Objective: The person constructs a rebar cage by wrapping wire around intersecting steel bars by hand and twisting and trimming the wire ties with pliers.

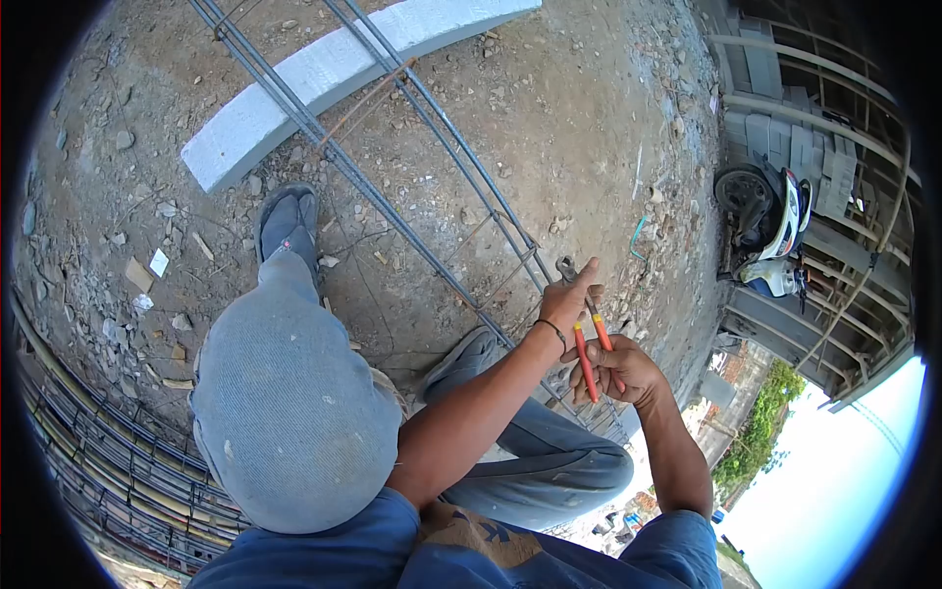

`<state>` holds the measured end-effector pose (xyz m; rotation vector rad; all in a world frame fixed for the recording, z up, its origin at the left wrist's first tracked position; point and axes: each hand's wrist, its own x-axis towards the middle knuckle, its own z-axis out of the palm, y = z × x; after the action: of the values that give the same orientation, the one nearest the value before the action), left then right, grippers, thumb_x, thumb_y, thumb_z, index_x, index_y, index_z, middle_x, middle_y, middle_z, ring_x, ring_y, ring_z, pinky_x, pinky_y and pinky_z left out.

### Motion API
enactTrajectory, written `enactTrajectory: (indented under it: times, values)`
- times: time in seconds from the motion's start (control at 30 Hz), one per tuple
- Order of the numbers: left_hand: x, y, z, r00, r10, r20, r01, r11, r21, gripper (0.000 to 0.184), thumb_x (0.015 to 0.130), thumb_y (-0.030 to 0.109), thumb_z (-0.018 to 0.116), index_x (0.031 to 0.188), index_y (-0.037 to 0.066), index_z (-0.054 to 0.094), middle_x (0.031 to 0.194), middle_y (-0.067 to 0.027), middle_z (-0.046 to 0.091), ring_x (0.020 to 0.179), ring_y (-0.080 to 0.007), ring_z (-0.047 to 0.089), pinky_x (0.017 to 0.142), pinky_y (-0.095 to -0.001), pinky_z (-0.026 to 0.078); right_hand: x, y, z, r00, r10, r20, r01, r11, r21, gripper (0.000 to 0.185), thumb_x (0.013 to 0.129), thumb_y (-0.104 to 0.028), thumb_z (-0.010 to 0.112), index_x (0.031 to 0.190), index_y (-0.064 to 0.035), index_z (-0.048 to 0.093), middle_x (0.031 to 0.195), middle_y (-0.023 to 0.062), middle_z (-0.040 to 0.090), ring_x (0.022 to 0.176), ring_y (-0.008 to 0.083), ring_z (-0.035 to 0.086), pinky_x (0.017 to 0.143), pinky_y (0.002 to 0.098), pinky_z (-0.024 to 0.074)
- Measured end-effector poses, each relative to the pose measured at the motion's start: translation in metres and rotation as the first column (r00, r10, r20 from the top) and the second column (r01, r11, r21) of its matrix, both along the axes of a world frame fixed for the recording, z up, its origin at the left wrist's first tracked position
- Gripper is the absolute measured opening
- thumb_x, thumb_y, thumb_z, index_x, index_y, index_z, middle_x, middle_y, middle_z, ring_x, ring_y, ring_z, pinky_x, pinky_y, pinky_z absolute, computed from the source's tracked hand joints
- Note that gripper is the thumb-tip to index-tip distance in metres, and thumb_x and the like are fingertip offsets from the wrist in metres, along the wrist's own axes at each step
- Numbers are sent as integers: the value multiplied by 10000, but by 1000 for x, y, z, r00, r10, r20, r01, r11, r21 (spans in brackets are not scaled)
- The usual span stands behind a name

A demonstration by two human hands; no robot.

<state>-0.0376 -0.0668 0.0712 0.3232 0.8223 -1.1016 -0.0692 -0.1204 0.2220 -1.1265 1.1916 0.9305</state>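
Gripping red-handled pliers (586, 361) in closed fingers of right hand (633, 371), just beside the rebar frame (392, 214). Holding left hand (567, 302) with curled fingers at the pliers' head; cannot tell whether gripping anything

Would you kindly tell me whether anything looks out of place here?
Only mildly: a green strip and a white scrap lie loose on the stony ground, looking like stray litter. I see no clear damage to the pliers.

The right grip (636, 370) holds red-handled pliers (586, 365) beside the left grip (569, 302), near steel bars (393, 215).
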Motion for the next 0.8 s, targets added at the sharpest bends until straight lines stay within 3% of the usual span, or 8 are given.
enactTrajectory:
  times: [0.1,0.17,0.23,0.3,0.37,0.43,0.7,0.8]
  values:
    - [-15,1,11,994,-43,104,43,999,-1,523,861,550,732,955,46,632,899,-96,683,771,-187,621,738,-357,492,1,-6,-3,917,399,26,-336,805,-489,337,1034,-230,550,1023,103,599,671,157,652,495,219,636,446,329,520]
    - [-29,-2,25,957,-118,264,-30,867,497,596,895,541,683,1090,-10,567,991,-180,702,901,-354,683,823,-432,517,0,-6,-23,841,534,81,-310,600,-737,392,1037,-237,543,798,64,619,547,95,582,410,179,555,382,311,432]
    - [-41,6,36,924,-169,343,-69,809,584,550,925,478,639,1139,-14,517,975,-202,683,903,-389,671,835,-475,515,0,17,-38,834,550,51,-299,527,-796,425,1036,-245,547,739,50,620,537,93,574,412,173,556,385,308,426]
    - [-48,20,41,837,-450,312,-1,569,822,420,948,379,621,1100,-5,544,909,-183,680,848,-356,666,793,-458,515,-12,18,-45,832,554,39,-375,613,-695,409,1032,-238,551,754,51,628,535,86,568,408,167,546,386,308,419]
    - [-52,33,34,829,-436,350,-24,598,801,382,934,317,629,1106,-13,544,948,-198,668,880,-373,655,816,-466,511,-31,14,-66,827,561,28,-444,682,-581,393,1029,-232,555,769,51,636,533,79,561,405,161,536,386,307,412]
    - [-67,39,18,729,-483,485,-291,422,859,378,915,288,652,1111,-17,547,1006,-209,654,933,-372,649,835,-455,510,-50,18,-86,872,284,399,78,724,-686,367,1012,-233,573,803,58,656,557,67,567,417,155,525,387,310,400]
    - [-41,102,7,743,-354,568,-360,505,785,293,890,162,627,1123,-6,567,1023,-193,672,963,-327,668,845,-400,519,-59,73,-115,820,125,558,270,776,-570,363,1006,-233,578,746,18,609,590,105,590,438,199,569,379,356,432]
    - [-20,136,14,669,-412,619,-477,400,783,305,874,129,626,1143,-1,567,1020,-181,679,968,-325,670,862,-392,515,-56,72,-99,901,97,422,100,902,-421,394,1011,-305,592,802,30,606,592,111,588,438,222,581,376,348,453]
